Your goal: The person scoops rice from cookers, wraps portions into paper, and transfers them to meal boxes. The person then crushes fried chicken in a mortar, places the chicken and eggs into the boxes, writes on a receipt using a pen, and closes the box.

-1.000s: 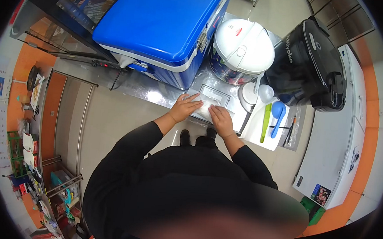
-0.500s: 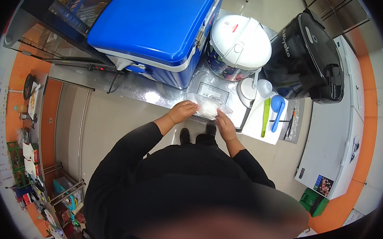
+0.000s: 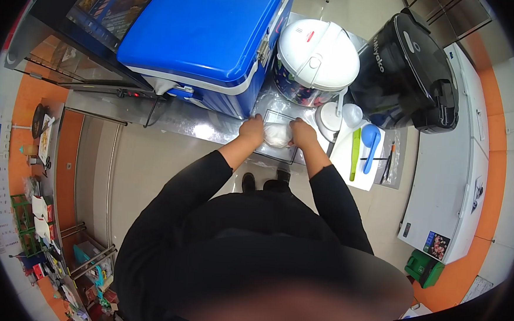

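your fingertips are hard to make out: they curl in around the white bundle [image 3: 278,135], covering its ends. your left hand [image 3: 252,129] is closed on its left side, your right hand [image 3: 303,134] on its right, the two apart. the bundle sits over the dark-edged panel [image 3: 276,157], hiding part of it; whether it rests there you can't tell. its long axis seems to run left to right, but with no clear front. far left, the blue cooler [image 3: 200,33] is cut off by the view's edge.

Fingers [image 3: 295,128] on white bag [image 3: 277,136], blue cooler [image 3: 200,36]
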Available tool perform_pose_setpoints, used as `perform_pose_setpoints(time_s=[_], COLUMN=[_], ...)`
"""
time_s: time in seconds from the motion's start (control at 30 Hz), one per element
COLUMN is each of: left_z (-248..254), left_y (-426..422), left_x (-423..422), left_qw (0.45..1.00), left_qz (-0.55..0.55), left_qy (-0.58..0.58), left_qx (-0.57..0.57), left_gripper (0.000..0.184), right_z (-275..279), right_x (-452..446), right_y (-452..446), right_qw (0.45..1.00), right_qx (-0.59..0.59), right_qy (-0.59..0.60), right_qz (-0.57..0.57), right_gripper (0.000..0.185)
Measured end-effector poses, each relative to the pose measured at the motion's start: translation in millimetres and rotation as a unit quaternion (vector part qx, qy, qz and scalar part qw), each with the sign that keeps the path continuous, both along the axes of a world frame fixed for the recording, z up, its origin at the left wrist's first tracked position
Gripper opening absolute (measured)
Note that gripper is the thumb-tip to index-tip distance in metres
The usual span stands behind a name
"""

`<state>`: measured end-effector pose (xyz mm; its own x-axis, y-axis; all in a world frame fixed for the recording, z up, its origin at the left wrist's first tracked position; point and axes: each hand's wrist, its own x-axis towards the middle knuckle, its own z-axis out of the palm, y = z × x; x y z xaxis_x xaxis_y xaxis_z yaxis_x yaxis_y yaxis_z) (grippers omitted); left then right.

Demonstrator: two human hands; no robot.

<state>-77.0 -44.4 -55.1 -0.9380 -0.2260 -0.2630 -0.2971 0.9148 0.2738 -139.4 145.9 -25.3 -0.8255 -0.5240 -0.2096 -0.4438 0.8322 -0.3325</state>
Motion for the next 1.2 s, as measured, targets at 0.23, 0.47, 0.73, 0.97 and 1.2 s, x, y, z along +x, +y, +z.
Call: perform_pose_setpoints(time_s=[0.23,0.47,0.73,0.97,1.2], left_z=[9.1,12.2,-23.2,-20.8,-35.7], left_y=[-2.0,-10.0,5.5,27.3,22.5], left_x=[0.7,39.4,85.9,101.2,120.0], left_qw=[0.964,0.98,0.938,0.966,0.945], left_qz=[-0.171,-0.069,-0.099,-0.061,0.071], left_qy=[0.187,0.152,0.321,0.249,0.307], left_qx=[-0.084,0.108,0.091,0.036,0.09], left_gripper=[0.029,0.012,0.043,0.057,0.051], right_z=[3.2,-32.4,-22.3,-64.5,-67.6], right_x=[-1.8,53.1,90.7,66.6,43.2], right_y=[-24.2,17.5,1.3,-19.8,-64.9], right_qw=[0.992,0.998,0.969,0.878,0.743], right_qx=[0.122,0.005,-0.141,-0.458,-0.468], right_qy=[-0.013,0.059,0.205,-0.104,-0.423], right_qz=[0.002,-0.009,-0.007,-0.098,-0.223], right_gripper=[0.03,0.027,0.07,0.071,0.052])
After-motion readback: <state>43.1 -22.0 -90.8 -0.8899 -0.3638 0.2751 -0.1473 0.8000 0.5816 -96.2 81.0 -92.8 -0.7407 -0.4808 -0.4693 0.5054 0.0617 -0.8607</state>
